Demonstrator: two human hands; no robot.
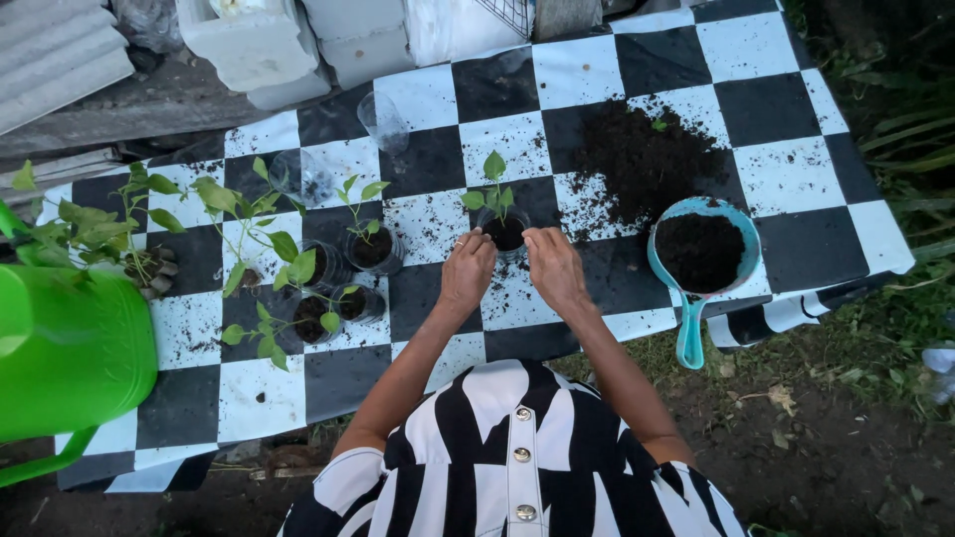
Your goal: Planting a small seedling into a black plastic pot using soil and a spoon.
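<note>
We press soil around a seedling in a clear cup at the centre of the frame.
Our left hand [468,270] and right hand [553,267] curl their fingers onto the cup [505,234] on the table [582,70]; we judge that hard pressing may snap the thin seedling [493,191] or tip it.

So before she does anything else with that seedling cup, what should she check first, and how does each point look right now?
1. Both hands on the cup: left hand and right hand rest at the rim of the cup. Ok.
2. Seedling upright: it stands straight, leaves up. Ok.
3. Cup filled with soil: dark soil shows at the top. Ok.
4. Soil within reach: the blue scoop is full, and a loose soil pile lies behind it. Ok.
5. Cloth clean: soil is scattered over it. Not ok.
6. Soil firmness around the stem: cannot tell.
</note>
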